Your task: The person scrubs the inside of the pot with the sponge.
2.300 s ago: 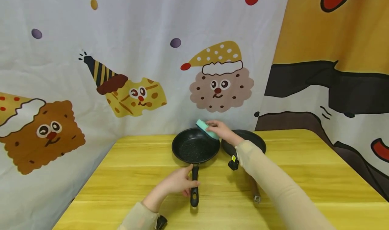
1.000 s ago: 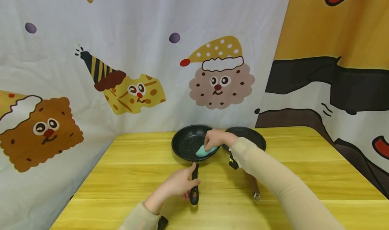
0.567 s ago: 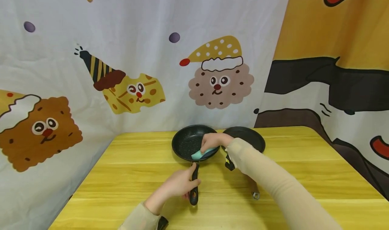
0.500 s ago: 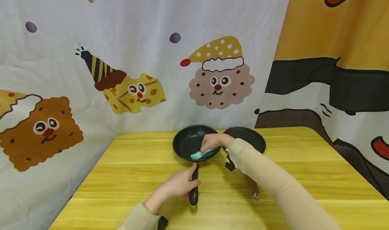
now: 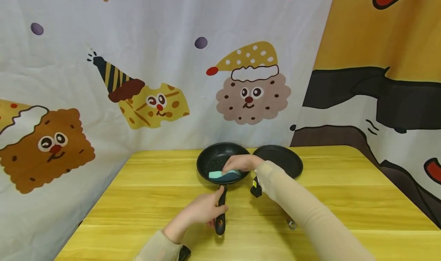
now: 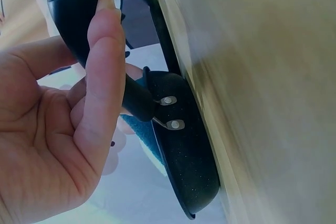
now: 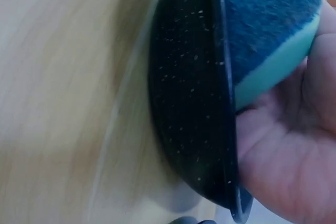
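A black speckled frying pan (image 5: 211,160) stands on the wooden table with its handle toward me. My left hand (image 5: 202,208) grips that black handle (image 5: 221,223); in the left wrist view the fingers (image 6: 105,77) curl round it, close to two rivets. Over the near right part of the pan, my right hand (image 5: 242,163) holds a sponge (image 5: 220,175), light green on one side and dark blue on the scouring side. In the right wrist view the sponge (image 7: 270,30) shows above the pan's rim, scouring side toward the pan wall. Its contact with the pan bottom is hidden.
A second, flatter black pan (image 5: 280,159) lies right of the first, its brown handle mostly hidden under my right sleeve (image 5: 303,207). A cartoon-printed curtain (image 5: 165,31) hangs behind the table (image 5: 144,184).
The sponge has gone from the pan's upper right rim down and left along the inside to the near side, carried by my right hand. My left hand keeps its hold on the handle.
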### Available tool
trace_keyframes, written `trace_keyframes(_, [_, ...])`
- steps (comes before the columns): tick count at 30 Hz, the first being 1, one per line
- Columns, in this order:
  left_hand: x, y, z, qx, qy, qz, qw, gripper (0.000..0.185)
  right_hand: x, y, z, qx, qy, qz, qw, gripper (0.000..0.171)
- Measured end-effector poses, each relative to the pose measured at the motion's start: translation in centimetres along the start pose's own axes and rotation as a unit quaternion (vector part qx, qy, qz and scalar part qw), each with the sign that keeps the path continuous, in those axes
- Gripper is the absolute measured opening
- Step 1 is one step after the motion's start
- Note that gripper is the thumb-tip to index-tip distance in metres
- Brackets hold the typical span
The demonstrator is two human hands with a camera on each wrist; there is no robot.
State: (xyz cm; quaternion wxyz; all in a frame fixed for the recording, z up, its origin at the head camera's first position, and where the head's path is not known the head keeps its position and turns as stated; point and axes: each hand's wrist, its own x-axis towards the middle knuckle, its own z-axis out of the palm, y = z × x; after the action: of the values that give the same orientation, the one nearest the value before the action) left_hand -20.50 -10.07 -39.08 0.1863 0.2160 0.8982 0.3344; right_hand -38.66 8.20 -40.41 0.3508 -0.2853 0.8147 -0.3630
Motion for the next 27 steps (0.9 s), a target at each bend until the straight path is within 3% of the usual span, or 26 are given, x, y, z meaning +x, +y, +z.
trace_keyframes(4, [0.0, 0.0, 0.1, -0.004, -0.003, 0.002, 1.0000, 0.071, 0.2, -0.1, 0.3, 0.026, -0.011, 0.019, 0.999, 0.034])
trace_keyframes(9, [0.0, 0.0, 0.0, -0.006, 0.001, 0.005, 1.0000, 0.072, 0.6, -0.3, 0.5, 0.023, -0.020, 0.003, 1.000, 0.040])
trace_keyframes(17, [0.2, 0.1, -0.1, -0.009, -0.007, 0.000, 0.9999, 0.073, 1.5, -0.9, 1.5, -0.060, 0.019, -0.043, 0.997, 0.045])
trace_keyframes(27, [0.1, -0.1, -0.1, -0.028, -0.013, -0.002, 0.9995, 0.074, 2.3, -2.1, 2.7, -0.147, 0.037, -0.040, 0.988, 0.050])
